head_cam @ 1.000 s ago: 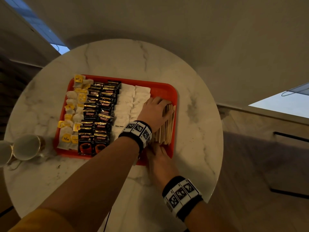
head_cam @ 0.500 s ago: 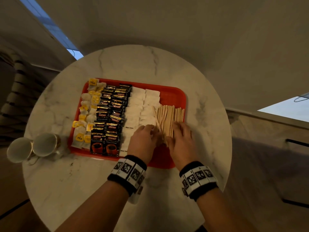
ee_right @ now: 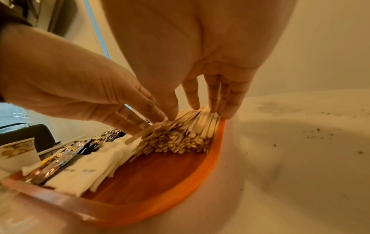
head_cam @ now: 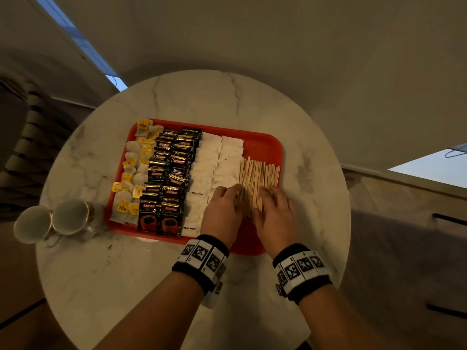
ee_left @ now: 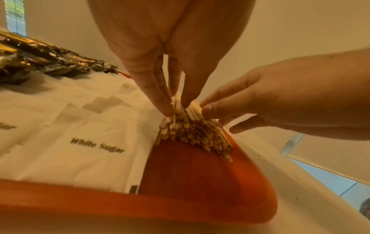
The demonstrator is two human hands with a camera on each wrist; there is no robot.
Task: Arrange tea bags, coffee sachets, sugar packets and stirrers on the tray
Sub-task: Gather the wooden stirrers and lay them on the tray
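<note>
Stirrers (head_cam: 257,183) newly fanned under hands

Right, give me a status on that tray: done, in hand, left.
Done: tea bags, coffee sachets and sugar packets lie in rows on the tray. In hand: left hand and right hand press the stirrers together. Left: one stirrer pokes out sideways and needs straightening.

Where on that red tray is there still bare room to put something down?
Two bare red patches on the tray: the far corner beyond the stirrers, beside the sugar packets, and the near corner below the stirrer ends, bordered by sugar packets and rim. The rest is packed with tea bags and coffee sachets. Both hands press the stirrers.
</note>
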